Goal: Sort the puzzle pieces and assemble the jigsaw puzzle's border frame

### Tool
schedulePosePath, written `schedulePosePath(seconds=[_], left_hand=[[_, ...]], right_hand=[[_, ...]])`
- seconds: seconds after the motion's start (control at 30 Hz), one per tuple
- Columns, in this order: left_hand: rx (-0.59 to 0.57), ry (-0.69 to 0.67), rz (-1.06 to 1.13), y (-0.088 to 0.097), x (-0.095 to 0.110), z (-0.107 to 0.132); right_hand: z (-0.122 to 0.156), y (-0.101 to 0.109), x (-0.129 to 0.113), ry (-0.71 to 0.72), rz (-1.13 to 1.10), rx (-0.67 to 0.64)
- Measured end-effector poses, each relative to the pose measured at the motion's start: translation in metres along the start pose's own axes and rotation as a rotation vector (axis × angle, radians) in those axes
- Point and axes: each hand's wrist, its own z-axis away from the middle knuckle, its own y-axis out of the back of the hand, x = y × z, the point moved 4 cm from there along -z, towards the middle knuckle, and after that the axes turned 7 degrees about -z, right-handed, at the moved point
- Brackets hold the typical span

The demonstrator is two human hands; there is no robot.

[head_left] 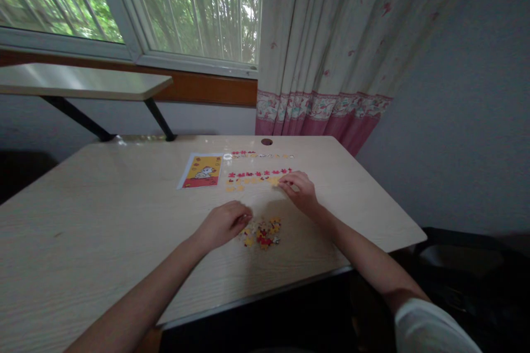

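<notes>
My right hand (301, 191) is closed in a pinch at the right end of a row of yellow puzzle pieces (248, 180), its fingertips on a yellow puzzle piece (275, 181). Just left of a loose pile of puzzle pieces (265, 234), my left hand (226, 223) has its fingers pressed together; what they hold, if anything, is too small to make out. The pile mixes red, yellow and pale pieces. Beyond the yellow row lies a row of red pieces (259, 174), and farther back a row of whitish pieces (265, 156).
A picture sheet (202, 170) with a white cartoon animal on yellow and red lies left of the rows. At the back left, a raised shelf (83, 81) stands on dark legs. The table (124, 204) has a round hole (267, 142) near the curtain (323, 66).
</notes>
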Motion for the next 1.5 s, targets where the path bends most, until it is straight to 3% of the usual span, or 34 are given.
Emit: schedulePosePath(seconds=[0.4,0.53,0.67,0.77,0.87,1.0,1.3,1.5], left_hand=[[0.000,-0.024,-0.012,-0.001,-0.001,0.000],[0.003,-0.021,-0.002,0.000,-0.001,0.000],[0.009,-0.019,-0.004,0.001,0.000,0.000],[0.005,-0.018,-0.011,0.001,-0.001,0.000],[0.002,-0.019,-0.008,0.001,-0.001,0.000],[0.017,-0.014,0.005,0.002,-0.002,0.001],[0.019,-0.015,0.001,0.000,-0.003,0.001],[-0.004,-0.008,-0.016,0.003,0.000,0.000]], right_hand=[[0.004,-0.004,0.008,-0.016,-0.005,-0.004],[0.000,-0.003,0.015,-0.040,-0.017,-0.070],[-0.019,0.006,0.058,-0.144,-0.008,-0.129],[-0.033,0.018,0.116,-0.361,0.068,-0.083],[-0.033,0.023,0.167,-0.575,0.151,-0.163],[-0.027,0.022,0.197,-0.642,0.167,-0.198],[-0.028,0.016,0.206,-0.680,0.197,-0.208],[-0.035,0.015,0.174,-0.611,0.189,-0.205]])
